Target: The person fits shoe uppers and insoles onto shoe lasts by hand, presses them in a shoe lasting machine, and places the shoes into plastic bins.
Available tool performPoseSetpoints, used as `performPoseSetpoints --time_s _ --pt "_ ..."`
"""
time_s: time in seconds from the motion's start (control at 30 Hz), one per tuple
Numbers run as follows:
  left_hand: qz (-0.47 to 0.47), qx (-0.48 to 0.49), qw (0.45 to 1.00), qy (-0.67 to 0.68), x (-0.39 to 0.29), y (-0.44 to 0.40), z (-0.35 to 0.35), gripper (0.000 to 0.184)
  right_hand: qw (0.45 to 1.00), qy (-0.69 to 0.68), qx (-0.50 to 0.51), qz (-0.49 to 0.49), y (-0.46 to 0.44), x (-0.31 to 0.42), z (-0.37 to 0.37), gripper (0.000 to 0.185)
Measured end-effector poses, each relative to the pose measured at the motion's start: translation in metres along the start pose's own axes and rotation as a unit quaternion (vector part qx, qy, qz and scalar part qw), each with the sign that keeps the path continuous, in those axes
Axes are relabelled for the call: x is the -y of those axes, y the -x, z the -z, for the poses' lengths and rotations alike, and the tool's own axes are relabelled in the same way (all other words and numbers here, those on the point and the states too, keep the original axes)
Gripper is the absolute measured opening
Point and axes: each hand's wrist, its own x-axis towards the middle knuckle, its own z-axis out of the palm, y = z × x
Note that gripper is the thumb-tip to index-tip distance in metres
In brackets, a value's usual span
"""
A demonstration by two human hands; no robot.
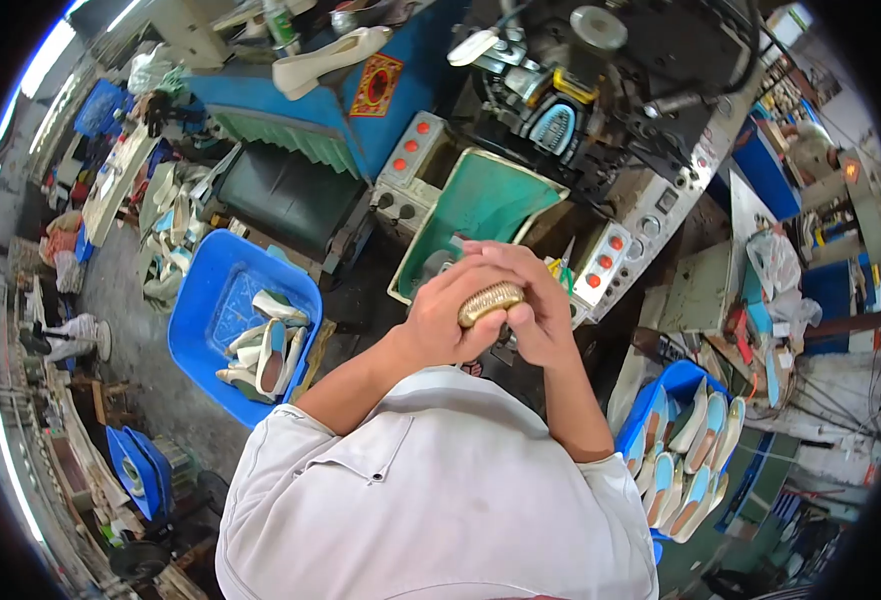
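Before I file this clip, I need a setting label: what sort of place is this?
Probably a shoemaking workshop: a blue tub holds loose shoes, a blue crate holds more, and a machine has red buttons.

Two hands on one gold piece; three red buttons beyond the grip, three at its right; one tub of shoes each side.

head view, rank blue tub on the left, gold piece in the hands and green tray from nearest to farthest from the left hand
1. Gold piece: touching the left hand, nearest.
2. Green tray: just ahead, beyond that hand.
3. Blue tub: off to the left, farthest.
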Motion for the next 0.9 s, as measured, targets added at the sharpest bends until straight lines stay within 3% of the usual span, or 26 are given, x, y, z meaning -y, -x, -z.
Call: performPoseSetpoints --time_s 0.1,0.27,0.33,0.43,0.53,0.67,0.73,0.8,0.83,0.87,0.9 --pt "-0.013 -0.005 1.000 -0.022 -0.016 0.003 0.032 0.027 0.998 0.028 -0.021 0.049 -0.011 0.000 -0.037 0.054" --pt "0.021 -0.075 0.994 -0.073 -0.010 0.030 0.085 0.031 0.999 -0.004 -0.024 0.036 -0.031 -0.027 -0.103 0.050" --pt "0.063 -0.107 0.988 -0.089 -0.005 0.047 0.110 0.030 0.999 -0.048 0.003 0.002 -0.039 -0.046 -0.132 0.048" --pt "0.210 -0.164 0.963 -0.039 0.011 0.082 0.154 0.029 0.973 -0.054 0.111 -0.194 -0.059 -0.061 -0.169 0.047" --pt "0.297 -0.177 0.930 -0.124 0.043 0.127 0.195 0.029 0.971 0.056 0.161 -0.165 -0.055 -0.092 -0.201 0.048" --pt "0.412 -0.153 0.868 -0.233 0.128 0.207 0.255 0.031 0.948 0.096 0.159 -0.258 -0.031 -0.095 -0.205 0.045" --pt "0.380 -0.066 0.874 -0.294 0.180 0.257 0.282 0.033 0.932 0.111 0.126 -0.321 -0.013 -0.090 -0.194 0.039" --pt "0.390 0.106 0.870 -0.281 0.217 0.287 0.303 0.033 0.930 0.155 0.091 -0.321 0.007 -0.088 -0.177 0.031" --pt "0.316 0.266 0.867 -0.278 0.243 0.309 0.318 0.032 0.932 0.164 0.062 -0.318 0.020 -0.087 -0.169 0.030" --pt "0.279 0.451 0.786 -0.317 0.279 0.343 0.330 0.032 0.932 0.175 0.031 -0.317 0.032 -0.084 -0.161 0.029" --pt "0.382 0.512 0.712 -0.294 0.259 0.311 0.319 0.036 0.927 0.176 0.011 -0.332 0.043 -0.078 -0.149 0.029"
